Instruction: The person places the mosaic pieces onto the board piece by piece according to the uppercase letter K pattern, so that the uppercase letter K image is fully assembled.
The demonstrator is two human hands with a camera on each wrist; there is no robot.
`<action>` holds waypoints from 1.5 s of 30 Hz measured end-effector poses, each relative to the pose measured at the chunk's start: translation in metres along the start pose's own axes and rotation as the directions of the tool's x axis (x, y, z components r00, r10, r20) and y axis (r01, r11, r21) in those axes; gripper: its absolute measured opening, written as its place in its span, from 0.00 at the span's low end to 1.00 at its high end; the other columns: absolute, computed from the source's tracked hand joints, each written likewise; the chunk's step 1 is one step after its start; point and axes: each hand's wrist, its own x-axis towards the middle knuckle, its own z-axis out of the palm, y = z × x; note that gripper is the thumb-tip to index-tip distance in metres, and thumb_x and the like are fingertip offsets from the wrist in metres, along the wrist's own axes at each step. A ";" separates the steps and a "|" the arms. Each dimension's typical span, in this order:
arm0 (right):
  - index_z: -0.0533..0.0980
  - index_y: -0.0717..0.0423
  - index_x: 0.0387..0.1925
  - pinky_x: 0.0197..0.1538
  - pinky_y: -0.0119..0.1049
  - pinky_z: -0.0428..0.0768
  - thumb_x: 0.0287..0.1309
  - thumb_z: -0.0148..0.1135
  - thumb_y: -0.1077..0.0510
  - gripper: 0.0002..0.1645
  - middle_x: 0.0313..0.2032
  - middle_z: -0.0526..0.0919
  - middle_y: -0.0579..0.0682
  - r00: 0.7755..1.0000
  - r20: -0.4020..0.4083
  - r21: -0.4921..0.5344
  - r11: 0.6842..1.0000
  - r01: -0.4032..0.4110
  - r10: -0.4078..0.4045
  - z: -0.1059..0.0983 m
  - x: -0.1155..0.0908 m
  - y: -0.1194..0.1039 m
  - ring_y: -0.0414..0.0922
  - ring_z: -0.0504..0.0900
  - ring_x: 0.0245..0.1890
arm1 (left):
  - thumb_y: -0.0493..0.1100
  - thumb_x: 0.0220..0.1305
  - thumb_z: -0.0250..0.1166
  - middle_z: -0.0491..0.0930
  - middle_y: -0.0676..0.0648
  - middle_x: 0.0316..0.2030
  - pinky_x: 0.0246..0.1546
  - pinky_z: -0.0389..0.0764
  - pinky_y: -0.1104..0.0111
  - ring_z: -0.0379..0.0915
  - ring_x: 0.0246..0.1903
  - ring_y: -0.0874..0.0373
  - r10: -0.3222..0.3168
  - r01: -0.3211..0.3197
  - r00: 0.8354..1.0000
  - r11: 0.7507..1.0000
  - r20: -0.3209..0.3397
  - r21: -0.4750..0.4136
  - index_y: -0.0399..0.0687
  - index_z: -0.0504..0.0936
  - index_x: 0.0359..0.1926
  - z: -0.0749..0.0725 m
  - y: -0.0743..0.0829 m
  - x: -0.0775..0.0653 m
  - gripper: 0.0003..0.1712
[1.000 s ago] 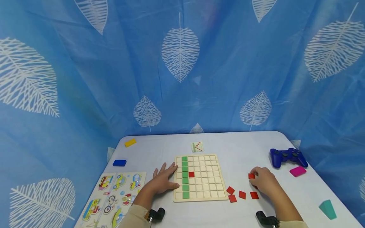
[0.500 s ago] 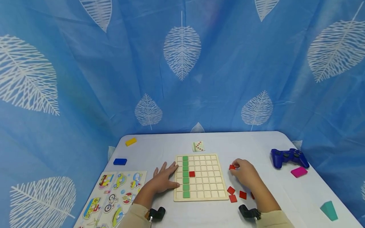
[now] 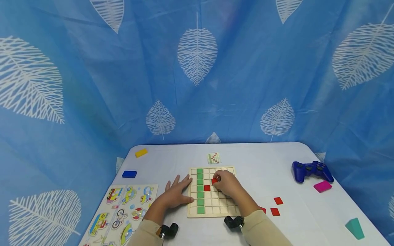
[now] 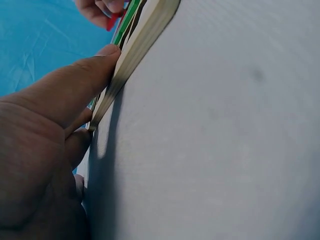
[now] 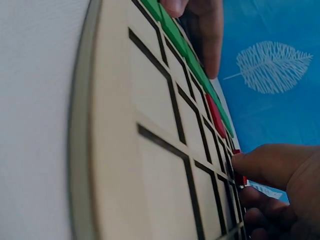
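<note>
A wooden grid board (image 3: 213,215) lies on the white table, with a column of green tiles (image 3: 200,194) near its left side. One red tile (image 3: 207,188) sits in a cell right of that column. My right hand (image 3: 228,184) pinches another red tile (image 3: 214,181) over the cell diagonally up and right of it; the right wrist view shows the thumb (image 5: 260,162) against this tile. With fingers spread, my left hand (image 3: 176,195) rests at the board's left edge, its thumb (image 4: 95,65) touching the rim in the left wrist view.
Several loose red tiles (image 3: 275,212) lie right of the board, some hidden by my right arm. Behind the board is a small pattern card (image 3: 213,158). A picture puzzle (image 3: 123,212) and blue block (image 3: 129,174) are left; a game controller (image 3: 311,169) and pink block (image 3: 322,186) are right.
My right hand has carried a red tile leftward from the table's right side to over the board. My left hand has stayed at the board's left edge.
</note>
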 end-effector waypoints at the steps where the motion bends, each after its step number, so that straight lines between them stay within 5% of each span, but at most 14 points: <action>1: 0.83 0.50 0.41 0.38 0.40 0.74 0.59 0.75 0.61 0.09 0.33 0.77 0.46 1.000 0.000 -0.010 1.000 -0.008 0.008 0.002 0.001 0.000 0.45 0.73 0.34 | 0.59 0.57 0.78 0.54 0.54 0.83 0.79 0.27 0.37 0.29 0.84 0.42 0.001 -0.001 1.000 1.000 0.002 0.002 0.60 0.65 0.80 0.000 0.000 0.000 0.53; 24: 0.83 0.52 0.48 0.41 0.42 0.75 0.63 0.70 0.62 0.12 0.37 0.78 0.47 0.999 -0.003 0.094 0.995 -0.037 0.037 0.000 -0.003 0.003 0.45 0.74 0.37 | 0.60 0.58 0.78 0.54 0.51 0.83 0.79 0.28 0.35 0.31 0.84 0.40 0.029 -0.029 1.000 0.999 -0.003 0.012 0.57 0.65 0.80 -0.002 -0.001 0.001 0.53; 29: 0.82 0.55 0.56 0.45 0.46 0.82 0.64 0.70 0.59 0.19 0.46 0.83 0.51 0.998 -0.029 0.101 0.993 -0.054 0.058 -0.033 -0.027 0.026 0.48 0.81 0.45 | 0.60 0.58 0.78 0.54 0.51 0.83 0.78 0.27 0.35 0.31 0.84 0.40 0.034 -0.033 0.999 0.999 -0.005 0.009 0.57 0.64 0.81 -0.003 -0.001 0.001 0.54; 34: 0.81 0.55 0.58 0.49 0.50 0.86 0.63 0.72 0.56 0.22 0.50 0.83 0.56 0.976 -0.063 0.000 0.978 -0.207 0.207 -0.082 -0.060 0.069 0.52 0.81 0.48 | 0.59 0.58 0.78 0.54 0.51 0.83 0.78 0.28 0.35 0.30 0.84 0.40 0.018 -0.017 1.000 1.000 -0.005 0.013 0.58 0.64 0.81 -0.003 -0.001 0.000 0.53; 40: 0.79 0.60 0.59 0.52 0.59 0.83 0.63 0.72 0.54 0.26 0.52 0.82 0.62 0.953 0.013 -0.088 0.950 -0.299 0.302 -0.128 -0.093 0.121 0.55 0.80 0.48 | 0.61 0.59 0.76 0.53 0.52 0.83 0.78 0.28 0.35 0.30 0.84 0.40 0.022 -0.022 1.000 0.999 -0.004 0.034 0.58 0.64 0.81 -0.002 -0.003 0.001 0.52; 45: 0.80 0.61 0.54 0.53 0.64 0.80 0.59 0.74 0.54 0.24 0.47 0.83 0.60 0.945 0.059 -0.131 0.941 -0.311 0.321 -0.142 -0.112 0.147 0.58 0.80 0.48 | 0.61 0.60 0.76 0.53 0.51 0.83 0.78 0.28 0.34 0.30 0.84 0.39 0.024 -0.024 1.000 0.999 0.004 0.033 0.57 0.64 0.81 0.001 -0.002 0.002 0.52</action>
